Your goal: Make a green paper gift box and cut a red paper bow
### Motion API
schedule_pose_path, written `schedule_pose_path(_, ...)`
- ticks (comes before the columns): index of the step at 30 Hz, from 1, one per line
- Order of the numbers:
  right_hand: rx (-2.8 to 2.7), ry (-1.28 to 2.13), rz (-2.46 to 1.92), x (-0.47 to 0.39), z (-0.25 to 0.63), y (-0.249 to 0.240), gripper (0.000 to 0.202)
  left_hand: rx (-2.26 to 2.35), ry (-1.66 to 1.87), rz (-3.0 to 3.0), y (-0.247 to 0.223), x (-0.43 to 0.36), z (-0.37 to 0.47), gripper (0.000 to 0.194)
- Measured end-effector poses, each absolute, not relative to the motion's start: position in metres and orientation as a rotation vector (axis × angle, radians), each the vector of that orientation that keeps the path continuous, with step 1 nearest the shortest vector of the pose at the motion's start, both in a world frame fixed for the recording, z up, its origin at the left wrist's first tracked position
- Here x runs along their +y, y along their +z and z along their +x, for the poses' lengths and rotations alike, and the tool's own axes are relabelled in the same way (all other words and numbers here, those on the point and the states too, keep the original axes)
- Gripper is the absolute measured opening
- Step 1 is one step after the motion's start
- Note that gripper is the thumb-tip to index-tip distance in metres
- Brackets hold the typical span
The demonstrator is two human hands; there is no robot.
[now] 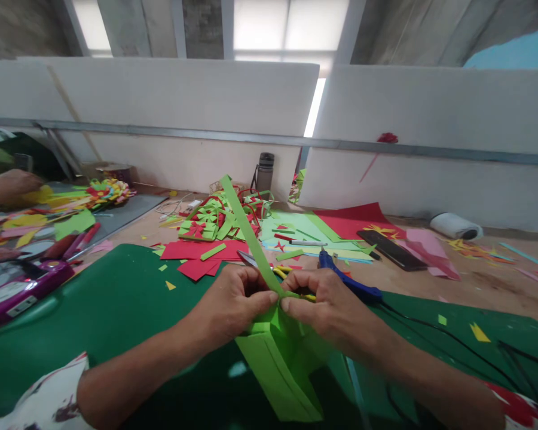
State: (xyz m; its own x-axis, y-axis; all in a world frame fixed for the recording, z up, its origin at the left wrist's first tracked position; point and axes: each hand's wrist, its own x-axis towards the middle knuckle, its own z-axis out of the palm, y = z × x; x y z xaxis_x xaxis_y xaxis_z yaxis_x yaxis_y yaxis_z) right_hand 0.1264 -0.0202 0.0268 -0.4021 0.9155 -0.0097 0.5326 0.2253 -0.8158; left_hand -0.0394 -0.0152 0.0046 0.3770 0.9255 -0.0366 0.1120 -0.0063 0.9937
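Over the dark green mat, my left hand (240, 301) is closed, thumb and fingers pinching a long lime-green paper strip (247, 232) that slants up and to the left. Close beside it my right hand (325, 304) pinches the strip's lower part, where it meets the rim of a folded lime-green paper box (275, 370). The fingers cover the join itself. The box hangs tilted below both hands, its right side blurred. Just behind the hands lie scissors (247, 258) with yellow handles, partly hidden, and a blue glue gun (346, 279) whose black cord runs right.
Red paper sheets (195, 257), a heap of green and red paper pieces (215, 218), and a phone (392, 249) lie beyond the mat (107, 316). A bottle (265, 173) stands by the wall. At left, another person's hand (9, 188) is above paper scraps near a purple power strip (27, 292).
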Motion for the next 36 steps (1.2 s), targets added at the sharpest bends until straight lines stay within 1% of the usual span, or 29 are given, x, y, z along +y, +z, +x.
schedule_pose_path(4, -2.051, 1.06, -1.342, -0.022, 0.126, 0.026, 0.009, 1.002, 0.874, 1.516, 0.005, -0.016, -0.039, 0.015)
schedule_pose_path(10, -2.133, 0.887, -1.292, -0.021, 0.126, 0.026, 0.012, 0.98, 0.883, 1.502, 0.006, -0.017, -0.037, 0.018)
schedule_pose_path(13, -2.133, 0.861, -1.285, -0.02, 0.127, 0.026, 0.014, 0.971, 0.863, 1.452, 0.005, -0.017, -0.037, 0.017)
schedule_pose_path(20, -2.109, 0.997, -1.338, -0.021, 0.127, 0.027, 0.012, 0.906, 0.851, 1.456, 0.005, -0.016, -0.039, 0.018)
schedule_pose_path(24, -2.141, 1.01, -1.299, -0.021, 0.126, 0.028, 0.016, 0.924, 0.837, 1.466, 0.006, -0.016, -0.042, 0.018)
schedule_pose_path(27, -2.143, 1.119, -1.27, -0.018, 0.128, 0.03, 0.02, 0.914, 0.843, 1.445, 0.006, -0.016, -0.042, 0.018)
schedule_pose_path(30, -2.211, 1.152, -1.183, -0.011, 0.135, 0.035, 0.018, 0.897, 0.851, 1.435, 0.006, -0.016, -0.043, 0.019)
schedule_pose_path(31, -2.232, 1.147, -1.157, -0.009, 0.138, 0.037, 0.021, 0.9, 0.854, 1.433, 0.005, -0.016, -0.043, 0.019)
schedule_pose_path(34, -2.186, 1.232, -1.127, -0.004, 0.145, 0.042, 0.038, 0.914, 0.867, 1.433, 0.005, -0.016, -0.044, 0.018)
schedule_pose_path(36, -2.121, 1.264, -1.122, -0.003, 0.145, 0.043, 0.034, 0.922, 0.87, 1.436, 0.005, -0.016, -0.044, 0.017)
